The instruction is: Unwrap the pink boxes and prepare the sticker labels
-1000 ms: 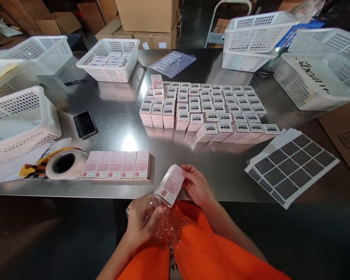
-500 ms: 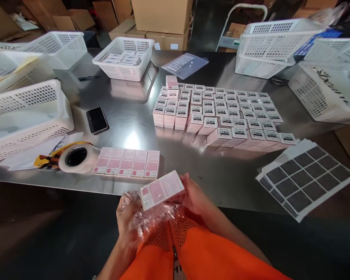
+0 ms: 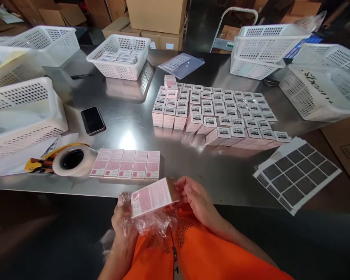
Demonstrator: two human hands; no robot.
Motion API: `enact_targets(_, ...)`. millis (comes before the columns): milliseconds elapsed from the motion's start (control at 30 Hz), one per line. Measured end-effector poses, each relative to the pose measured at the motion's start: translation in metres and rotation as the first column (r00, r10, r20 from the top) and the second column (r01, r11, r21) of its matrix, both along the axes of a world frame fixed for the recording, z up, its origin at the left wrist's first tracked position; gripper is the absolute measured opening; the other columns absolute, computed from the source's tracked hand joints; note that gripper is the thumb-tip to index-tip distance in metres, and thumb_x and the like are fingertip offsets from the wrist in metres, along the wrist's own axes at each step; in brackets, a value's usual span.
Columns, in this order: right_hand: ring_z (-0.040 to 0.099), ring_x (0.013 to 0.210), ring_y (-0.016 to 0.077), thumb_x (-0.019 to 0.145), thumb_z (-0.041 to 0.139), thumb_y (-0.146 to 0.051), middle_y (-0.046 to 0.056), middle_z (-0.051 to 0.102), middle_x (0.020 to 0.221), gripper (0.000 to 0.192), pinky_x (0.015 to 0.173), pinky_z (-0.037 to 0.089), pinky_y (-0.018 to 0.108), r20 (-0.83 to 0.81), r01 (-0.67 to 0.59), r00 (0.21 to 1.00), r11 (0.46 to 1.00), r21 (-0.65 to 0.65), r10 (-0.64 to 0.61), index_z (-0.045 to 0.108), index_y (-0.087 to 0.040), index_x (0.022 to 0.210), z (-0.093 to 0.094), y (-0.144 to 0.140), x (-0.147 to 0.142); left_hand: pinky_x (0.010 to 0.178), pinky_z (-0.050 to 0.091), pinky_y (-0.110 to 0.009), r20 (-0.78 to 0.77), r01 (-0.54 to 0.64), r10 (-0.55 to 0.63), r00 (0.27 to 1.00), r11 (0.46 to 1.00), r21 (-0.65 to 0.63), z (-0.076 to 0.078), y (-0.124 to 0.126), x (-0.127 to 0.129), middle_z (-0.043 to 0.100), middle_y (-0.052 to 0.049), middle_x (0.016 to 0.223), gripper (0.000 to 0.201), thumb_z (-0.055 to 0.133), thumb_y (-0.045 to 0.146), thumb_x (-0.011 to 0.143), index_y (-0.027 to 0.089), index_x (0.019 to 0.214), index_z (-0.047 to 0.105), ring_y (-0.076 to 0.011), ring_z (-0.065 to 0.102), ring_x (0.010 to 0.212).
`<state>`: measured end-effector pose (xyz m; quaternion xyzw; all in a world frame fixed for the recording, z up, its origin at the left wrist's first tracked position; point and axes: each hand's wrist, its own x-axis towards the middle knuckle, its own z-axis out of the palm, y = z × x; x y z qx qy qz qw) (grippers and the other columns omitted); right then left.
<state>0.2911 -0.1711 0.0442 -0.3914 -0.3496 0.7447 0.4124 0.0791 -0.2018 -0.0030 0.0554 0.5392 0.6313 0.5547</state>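
1. Pink box, small and flat, sits at 6 o'clock in the view, held just off the near edge of the steel surface above an orange vest
2. Right hand pinches the box's right end between thumb and fingers; left hand is curled shut around crinkled clear film bunched under the box's left end
3. The film hangs loose below the box and does not cover it, so by the look of things this box is midway through its handling, neither cleanly bare nor set down
4. At 11 o'clock from the hands, five matching pink boxes lie flat, touching side by side in one row; they appear to be a finished batch
5. At 12 to 1 o'clock, a large block of upright boxes with barcode tops stands in rows, seemingly the stock yet to be handled
6. At 3 o'clock lie sheets of dark labels; at 9 o'clock a roll of clear tape; a black phone lies beyond it; white baskets ring the far edge
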Motion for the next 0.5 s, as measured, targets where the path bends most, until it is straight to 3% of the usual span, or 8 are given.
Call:
enact_targets(133, 0.045, 0.061, 0.0090, 0.095, 0.059, -0.053, -0.004, 0.050, 0.067, 0.041, 0.059, 0.037, 0.022, 0.196, 0.038, 0.979, 0.996, 0.085, -0.054, 0.052, -0.018, 0.074, 0.001, -0.001, 0.000, 0.040, 0.045, -0.025, -0.004, 0.092, -0.092, 0.996, 0.993, 0.071, -0.005, -0.003, -0.007, 0.061, 0.001, 0.051, 0.020, 0.070, 0.022, 0.039, 0.018, 0.056, 0.059, -0.0134, 0.051, 0.040)
enact_targets(267, 0.036, 0.058, 0.0089, 0.093, 0.060, -0.059, -0.005, 0.044, 0.066, 0.046, 0.057, 0.032, 0.022, 0.035, 0.046, 0.998, 0.999, 0.013, -0.046, 0.048, -0.019, 0.073, -0.001, -0.003, -0.009, 0.038, 0.042, -0.026, -0.017, 0.173, -0.172, 0.985, 0.975, 0.136, -0.007, -0.002, -0.014, 0.057, 0.000, 0.047, 0.019, 0.069, 0.024, 0.038, 0.017, 0.049, 0.055, -0.0133, 0.048, 0.037)
enact_targets(433, 0.037, 0.058, 0.0082, 0.070, 0.081, -0.062, -0.006, 0.042, 0.066, 0.056, 0.058, 0.036, 0.022, -0.231, 0.079, 0.963, 0.964, -0.253, -0.140, 0.044, -0.020, 0.069, -0.006, -0.012, -0.031, 0.042, 0.044, -0.025, -0.032, 0.145, -0.141, 0.989, 0.973, 0.181, 0.001, 0.000, -0.007, 0.054, 0.002, 0.051, 0.027, 0.069, 0.026, 0.041, 0.018, 0.050, 0.046, -0.0132, 0.051, 0.043)
enact_targets(500, 0.042, 0.059, 0.0096, 0.070, 0.082, -0.060, -0.004, 0.047, 0.069, 0.053, 0.058, 0.039, 0.023, -0.193, 0.101, 0.972, 0.981, -0.166, -0.133, 0.047, -0.021, 0.073, -0.011, -0.013, -0.033, 0.041, 0.043, -0.024, -0.040, 0.131, -0.127, 0.991, 0.979, 0.159, 0.006, -0.001, -0.001, 0.055, 0.003, 0.052, 0.026, 0.069, 0.025, 0.042, 0.019, 0.053, 0.046, -0.0131, 0.051, 0.043)
